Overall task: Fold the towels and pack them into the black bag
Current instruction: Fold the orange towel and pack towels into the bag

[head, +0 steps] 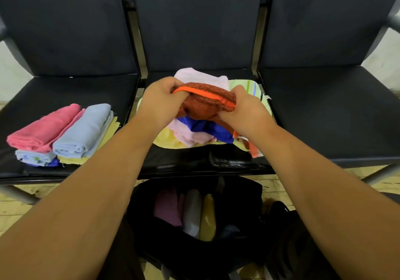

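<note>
Bag: the bag (240, 195) is sitting open on the floor (13, 210), below the middle seat and between the two forearms.
In the bag: from left to right, a purple towel (167, 208), a white towel (191, 210) and a yellow towel (207, 217) are standing on edge, side by side and touching; whatever is lying to their right is too dim to tell.
Left stack: on the left seat a rose towel (43, 128) and a grey-blue towel (84, 128) are lying folded side by side, resting on a yellow cloth (109, 131) and a small blue towel (35, 157).
Left hand: the left hand (161, 104) is gripping the left end of the rust towel (203, 106), fingers curled round it.
Rust towel: it is being held bunched between the hands, just above the pile, its orange edge (207, 94) running across the top.
Right hand: the right hand (244, 115) is clamping the towel's right end, knuckles up.
Pile: under the hands, a pale pink towel (199, 77) and a royal blue towel (203, 127) are lying loose on a lime striped towel (253, 89).
Surface: the surface (324, 117) is a row of three black seats; the right one is gleaming faintly.
Room: dark backrests (194, 20) are filling the far side; the floor is showing worn yellowish boards.
</note>
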Motion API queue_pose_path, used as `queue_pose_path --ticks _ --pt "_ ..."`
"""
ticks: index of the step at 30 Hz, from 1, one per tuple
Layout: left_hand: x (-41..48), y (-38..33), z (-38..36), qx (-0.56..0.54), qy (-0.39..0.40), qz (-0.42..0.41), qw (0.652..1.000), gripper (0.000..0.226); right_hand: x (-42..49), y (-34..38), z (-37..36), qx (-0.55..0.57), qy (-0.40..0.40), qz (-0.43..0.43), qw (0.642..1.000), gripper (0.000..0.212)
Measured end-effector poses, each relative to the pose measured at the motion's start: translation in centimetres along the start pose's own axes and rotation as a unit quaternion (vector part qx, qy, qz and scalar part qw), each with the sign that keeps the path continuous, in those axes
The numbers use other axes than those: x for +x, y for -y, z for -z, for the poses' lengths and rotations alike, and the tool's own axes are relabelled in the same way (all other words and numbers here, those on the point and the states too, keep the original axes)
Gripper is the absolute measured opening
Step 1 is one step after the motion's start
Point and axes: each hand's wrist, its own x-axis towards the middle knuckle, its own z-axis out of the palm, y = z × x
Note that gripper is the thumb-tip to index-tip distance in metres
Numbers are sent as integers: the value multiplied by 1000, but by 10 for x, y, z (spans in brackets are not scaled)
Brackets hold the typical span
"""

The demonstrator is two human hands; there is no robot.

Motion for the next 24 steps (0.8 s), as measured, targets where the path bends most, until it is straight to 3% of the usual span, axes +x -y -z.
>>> queue_pose_path --ticks 3,9,16,19,24 --pt "-1 -6 2 -24 -9 -5 1000 19 3 -2 -2 -25 -30 7 999 27" --pt "-2 -9 14 -10 -61 30 998 47 3 -2 4 -6 -105 107 989 24" --pt "2 1 25 10 -62 36 997 15 -10 9 23 66 -192 77 976 32" --pt "9 14 29 26 -46 56 997 7 -9 9 23 82 -159 75 981 22" --pt "18 30 35 13 -48 72 996 9 5 -6 15 -24 -99 4 995 33"
